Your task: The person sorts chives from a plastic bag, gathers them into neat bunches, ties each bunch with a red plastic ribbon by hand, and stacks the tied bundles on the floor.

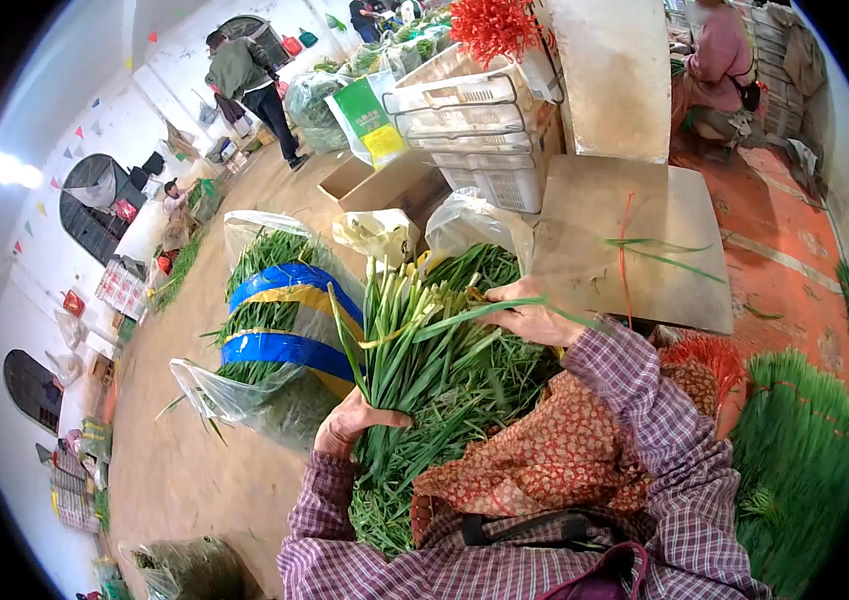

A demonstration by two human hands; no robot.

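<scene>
My left hand point(359, 422) is closed around the leafy part of a bunch of garlic chives point(409, 330), flat green leaves with pale stem ends pointing up and away. A thin yellowish band crosses the stems. Beside the bunch, my right hand point(534, 318) pinches a few long green leaves point(484, 316), which stretch across toward the stems. Below both hands lies a heap of loose green leaves point(474, 410), against a red flowered apron point(534, 450) on my lap.
A board point(584, 220) with a red tie and loose leaves lies ahead right. Blue-and-yellow-taped greens point(289, 310) stand left. White crates point(474, 110) carry red ties point(492, 30). Tied greens point(794, 460) stand at right. One person point(254, 85) stands; another point(714, 60) works at back right.
</scene>
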